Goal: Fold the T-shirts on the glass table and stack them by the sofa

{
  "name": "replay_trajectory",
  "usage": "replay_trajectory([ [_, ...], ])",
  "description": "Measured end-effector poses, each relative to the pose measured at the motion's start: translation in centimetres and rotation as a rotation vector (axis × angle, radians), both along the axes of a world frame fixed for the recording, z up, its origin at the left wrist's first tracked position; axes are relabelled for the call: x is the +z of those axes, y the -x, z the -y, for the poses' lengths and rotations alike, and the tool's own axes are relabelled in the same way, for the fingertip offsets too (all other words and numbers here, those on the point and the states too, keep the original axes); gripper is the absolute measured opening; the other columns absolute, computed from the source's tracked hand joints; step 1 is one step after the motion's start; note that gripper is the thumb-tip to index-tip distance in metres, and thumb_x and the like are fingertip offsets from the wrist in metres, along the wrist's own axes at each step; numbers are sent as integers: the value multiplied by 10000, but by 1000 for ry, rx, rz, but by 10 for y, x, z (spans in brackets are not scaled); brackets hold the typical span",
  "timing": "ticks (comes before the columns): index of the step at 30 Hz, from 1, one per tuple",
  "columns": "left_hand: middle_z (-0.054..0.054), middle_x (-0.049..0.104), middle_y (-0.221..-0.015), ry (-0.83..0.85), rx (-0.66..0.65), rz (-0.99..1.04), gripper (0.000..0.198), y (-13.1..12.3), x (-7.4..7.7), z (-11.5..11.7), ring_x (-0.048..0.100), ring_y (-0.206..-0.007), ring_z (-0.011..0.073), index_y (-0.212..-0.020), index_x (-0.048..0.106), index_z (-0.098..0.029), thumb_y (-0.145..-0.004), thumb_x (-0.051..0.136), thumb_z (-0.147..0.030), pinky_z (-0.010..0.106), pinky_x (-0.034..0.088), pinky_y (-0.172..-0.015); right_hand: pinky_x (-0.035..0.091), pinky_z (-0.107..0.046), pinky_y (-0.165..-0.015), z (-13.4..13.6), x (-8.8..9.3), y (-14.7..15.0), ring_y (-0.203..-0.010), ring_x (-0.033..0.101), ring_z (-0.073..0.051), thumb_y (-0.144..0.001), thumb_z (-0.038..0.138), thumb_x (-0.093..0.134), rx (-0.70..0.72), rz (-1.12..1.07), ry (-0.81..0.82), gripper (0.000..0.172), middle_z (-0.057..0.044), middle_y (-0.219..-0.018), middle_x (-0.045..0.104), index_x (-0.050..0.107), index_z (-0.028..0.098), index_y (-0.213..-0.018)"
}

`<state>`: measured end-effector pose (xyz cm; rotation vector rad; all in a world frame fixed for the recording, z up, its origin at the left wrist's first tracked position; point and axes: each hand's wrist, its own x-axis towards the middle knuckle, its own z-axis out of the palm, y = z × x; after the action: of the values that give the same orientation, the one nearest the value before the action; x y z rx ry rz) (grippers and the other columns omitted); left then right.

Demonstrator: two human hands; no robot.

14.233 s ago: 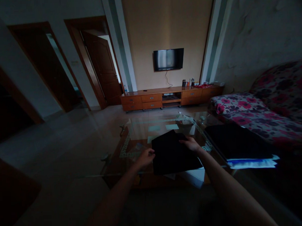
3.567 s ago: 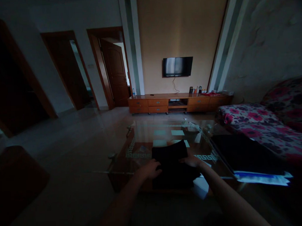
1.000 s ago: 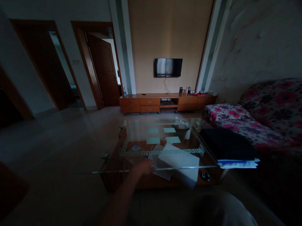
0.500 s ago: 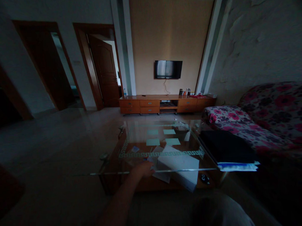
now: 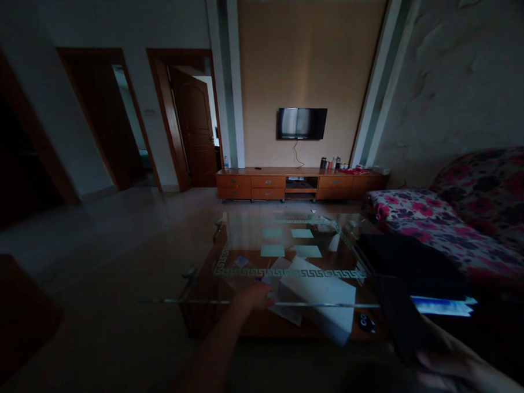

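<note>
My left hand (image 5: pixel 258 295) is at the near edge of the glass coffee table (image 5: pixel 248 272), its fingers curled. What it holds, if anything, is too dark to make out; a small bluish thing shows just beyond it. At the lower right, my right hand (image 5: pixel 443 369) grips a long, flat dark object (image 5: pixel 404 320), blurred and tilted up toward the table's corner. Beyond that object lies a black folded item (image 5: pixel 414 259) on top of blue and white sheets (image 5: pixel 444 306). To the right of my left hand, a white box (image 5: pixel 320 289) and papers (image 5: pixel 283 285) show at the table.
A small black item with pale rings (image 5: pixel 366 323) lies by the box. Flowered sofa (image 5: pixel 423 212) stands on the right. A low wooden TV cabinet (image 5: pixel 268 184) with bottles lines the far wall under a television (image 5: pixel 302 124). Brown furniture (image 5: pixel 19 311) is at the left.
My right hand has come into view at the lower right with the flat dark object. My left hand stays at the table edge. The view has turned slightly left.
</note>
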<state>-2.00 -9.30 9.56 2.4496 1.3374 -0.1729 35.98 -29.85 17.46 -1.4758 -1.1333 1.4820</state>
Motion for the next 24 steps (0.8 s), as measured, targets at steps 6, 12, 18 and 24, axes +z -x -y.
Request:
replay_trajectory([
  [6, 114, 682, -1203, -79, 29, 118, 345, 0, 3, -3, 648, -1114, 263, -1220, 636, -205, -921, 509, -321, 349, 507, -930, 620, -399, -833, -105, -14, 95, -1101, 687, -299, -611, 245, 892, 147, -407, -72, 1108, -81, -1207, 677, 285, 362, -1530],
  [12, 129, 605, -1324, -182, 23, 299, 460, -9, 26, 7, 636, -1131, 266, -1374, 512, -210, -914, 502, -212, 355, 509, -929, 610, -419, -773, -142, -49, 165, -1020, 688, -284, -580, 175, 893, 206, -532, -67, 1064, -61, -1174, 673, 340, 358, -1471],
  [18, 111, 621, -1287, -215, -13, 386, 400, -20, 36, 17, 635, -1095, 246, -1314, 569, -217, -924, 495, -169, 348, 509, -933, 589, -515, -831, -132, -61, 163, -1068, 656, -310, -590, 155, 842, 159, -498, -17, 1170, -73, -1316, 618, 206, 421, -1535],
  [24, 117, 625, -1274, -194, -28, 401, 393, -27, 32, 18, 625, -1107, 248, -1304, 592, -208, -918, 526, -172, 358, 507, -951, 560, -517, -885, -125, -55, 158, -1075, 652, -300, -583, 156, 834, 162, -469, 5, 1230, -75, -1300, 635, 138, 396, -1569],
])
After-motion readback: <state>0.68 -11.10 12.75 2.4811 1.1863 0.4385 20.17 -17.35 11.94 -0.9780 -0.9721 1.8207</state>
